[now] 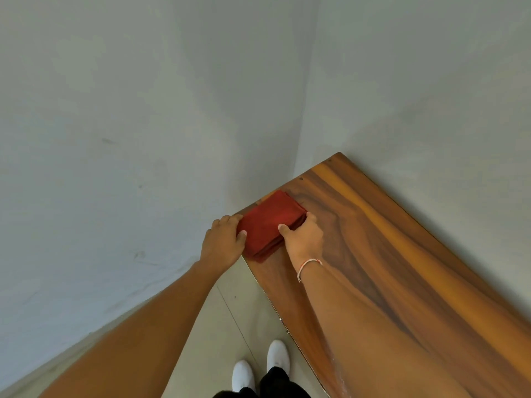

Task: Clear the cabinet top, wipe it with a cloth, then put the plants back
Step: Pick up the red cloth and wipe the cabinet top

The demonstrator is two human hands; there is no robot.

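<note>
A folded red cloth (270, 222) lies on the left end of the wooden cabinet top (388, 268), near the wall corner. My left hand (224, 239) grips the cloth's left edge, thumb on top and fingers curled under it at the cabinet's end. My right hand (303, 238) holds the cloth's right side, thumb pressed on top and fingers wrapped along its edge. No plants are in view.
Grey walls (143, 139) meet in a corner right behind the cabinet's left end. A tiled floor (230, 326) lies below, with my two white shoes (260, 366) beside the cabinet's front edge. A thin bracelet circles my right wrist.
</note>
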